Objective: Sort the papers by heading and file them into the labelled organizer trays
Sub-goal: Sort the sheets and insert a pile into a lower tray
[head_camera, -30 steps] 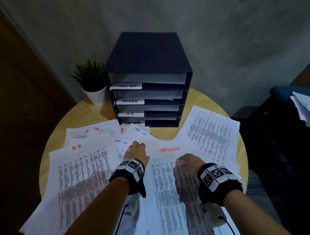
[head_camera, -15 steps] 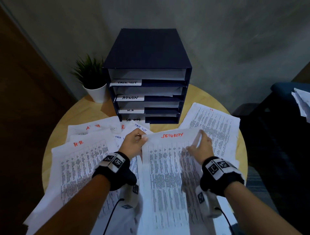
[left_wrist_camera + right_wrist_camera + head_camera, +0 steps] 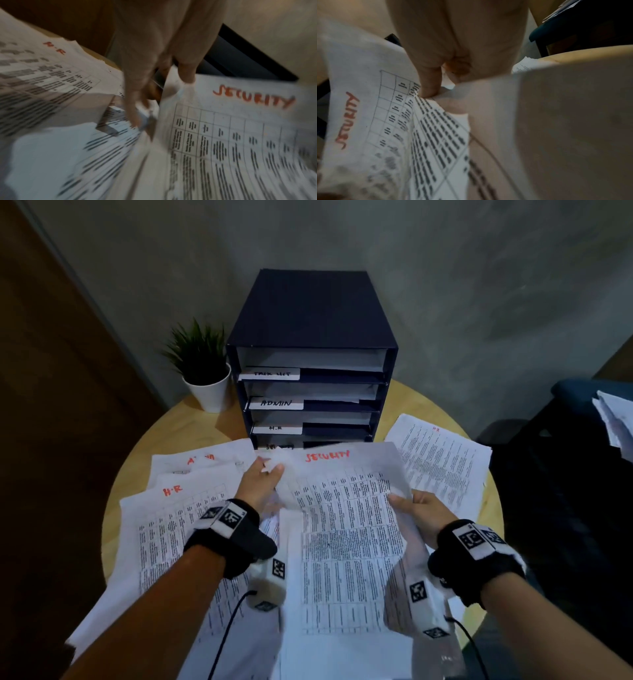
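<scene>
A printed sheet headed SECURITY (image 3: 342, 508) in red is lifted off the paper pile, its top edge near the foot of the dark organizer (image 3: 310, 344). My left hand (image 3: 265, 477) pinches the sheet's upper left corner (image 3: 181, 86). My right hand (image 3: 407, 505) pinches its right edge (image 3: 435, 94), and the paper bows between them. The organizer's trays carry white labels: TASK LIST (image 3: 270, 373), ADMIN (image 3: 275, 403), H.R (image 3: 275, 428), and a lowest label partly hidden behind the sheet. An H.R sheet (image 3: 164, 518) and an ADMIN sheet (image 3: 202, 460) lie at the left.
A round wooden table (image 3: 411, 398) holds everything. A potted plant (image 3: 205, 371) stands left of the organizer. Another H.R sheet (image 3: 442, 467) lies at the right. A dark chair (image 3: 565, 474) with papers (image 3: 616, 419) stands right of the table.
Both hands went from resting on the SECURITY sheet to pinching its edges. The sheet has been lifted and carried forward toward the organizer, now curling between the hands.
</scene>
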`<state>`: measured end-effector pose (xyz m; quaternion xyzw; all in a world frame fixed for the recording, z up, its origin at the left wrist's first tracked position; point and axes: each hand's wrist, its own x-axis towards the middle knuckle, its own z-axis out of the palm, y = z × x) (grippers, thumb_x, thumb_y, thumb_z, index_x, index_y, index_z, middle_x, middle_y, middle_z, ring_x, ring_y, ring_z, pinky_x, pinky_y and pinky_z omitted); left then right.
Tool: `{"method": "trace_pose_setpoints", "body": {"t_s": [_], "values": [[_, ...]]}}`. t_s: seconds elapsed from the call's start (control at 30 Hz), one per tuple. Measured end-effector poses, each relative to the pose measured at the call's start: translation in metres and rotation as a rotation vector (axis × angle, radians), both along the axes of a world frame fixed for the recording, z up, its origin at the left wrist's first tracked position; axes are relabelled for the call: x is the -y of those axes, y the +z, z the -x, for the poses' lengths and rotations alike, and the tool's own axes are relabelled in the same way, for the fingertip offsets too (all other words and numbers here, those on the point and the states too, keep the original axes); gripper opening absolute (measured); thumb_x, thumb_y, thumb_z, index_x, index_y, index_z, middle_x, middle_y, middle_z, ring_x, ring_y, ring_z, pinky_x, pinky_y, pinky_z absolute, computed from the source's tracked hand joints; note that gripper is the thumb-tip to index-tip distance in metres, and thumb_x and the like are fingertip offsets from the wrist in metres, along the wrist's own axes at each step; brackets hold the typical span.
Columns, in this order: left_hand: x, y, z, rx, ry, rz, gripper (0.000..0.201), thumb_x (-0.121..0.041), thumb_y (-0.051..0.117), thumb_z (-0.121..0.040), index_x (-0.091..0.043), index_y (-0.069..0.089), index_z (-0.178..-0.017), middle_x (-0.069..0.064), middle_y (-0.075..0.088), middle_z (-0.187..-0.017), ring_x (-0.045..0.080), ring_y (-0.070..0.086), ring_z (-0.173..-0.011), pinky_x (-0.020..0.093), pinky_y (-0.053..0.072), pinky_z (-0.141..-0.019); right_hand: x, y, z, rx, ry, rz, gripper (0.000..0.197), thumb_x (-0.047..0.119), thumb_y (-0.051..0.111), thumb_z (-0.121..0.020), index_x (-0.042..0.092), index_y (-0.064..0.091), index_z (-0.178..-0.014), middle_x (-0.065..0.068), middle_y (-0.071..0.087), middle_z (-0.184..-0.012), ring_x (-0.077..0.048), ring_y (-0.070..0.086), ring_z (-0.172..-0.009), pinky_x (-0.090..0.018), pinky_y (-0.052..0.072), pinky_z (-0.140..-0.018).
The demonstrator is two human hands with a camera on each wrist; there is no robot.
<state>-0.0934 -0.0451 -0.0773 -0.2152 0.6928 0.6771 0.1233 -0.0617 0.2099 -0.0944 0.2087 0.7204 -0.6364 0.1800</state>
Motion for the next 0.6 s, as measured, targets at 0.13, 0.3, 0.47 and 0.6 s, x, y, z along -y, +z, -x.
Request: {"method": "trace_pose_setpoints", "body": {"t_s": [0.13,0.3,0.47,0.6], "values": [[0.005,-0.02,-0.015,0.357,-0.195,0.149,0.045,-0.025,0.057,-0.093,-0.003,0.043,-0.13,0.022,0.046,-0.137,0.026,0.05,-0.113,0.047,0.043,-0.101,0.006,-0.001,0.004,-0.021,-0.028,0.076,0.014,0.002,0.052,-0.094,0.002,0.066,-0.095,-0.002,0.068,-0.075,-0.009,0.061,-0.067,-0.019,0.049,-0.064],[-0.004,-0.031,-0.024,0.44,-0.197,0.058,0.038,-0.022,0.059,-0.092,-0.003,0.052,-0.124,0.013,0.052,-0.129,0.02,0.055,-0.108,0.036,0.046,-0.079,0.013,0.001,0.005,0.0,-0.068,0.09,0.034,-0.003,0.044,-0.095,-0.006,0.052,-0.128,-0.014,0.054,-0.133,-0.025,0.047,-0.128,-0.026,0.032,-0.1],[-0.01,-0.03,-0.021,0.423,-0.261,0.224,0.029,-0.027,0.062,-0.089,-0.007,0.051,-0.108,0.008,0.05,-0.067,0.017,0.042,-0.058,0.025,0.035,-0.061,0.009,-0.013,0.008,0.058,-0.135,-0.017,0.04,0.02,0.045,-0.098,0.004,0.048,-0.135,-0.014,0.046,-0.142,-0.029,0.04,-0.135,-0.039,0.027,-0.114],[-0.02,-0.033,-0.023,0.319,-0.378,0.296,0.032,-0.025,0.061,-0.09,-0.01,0.053,-0.118,0.009,0.06,-0.12,0.023,0.057,-0.104,0.026,0.046,-0.078,0.003,-0.026,0.011,0.098,-0.169,-0.242,0.059,0.042,0.05,-0.093,-0.006,0.049,-0.129,-0.019,0.059,-0.116,-0.033,0.058,-0.105,-0.036,0.046,-0.093]]}}
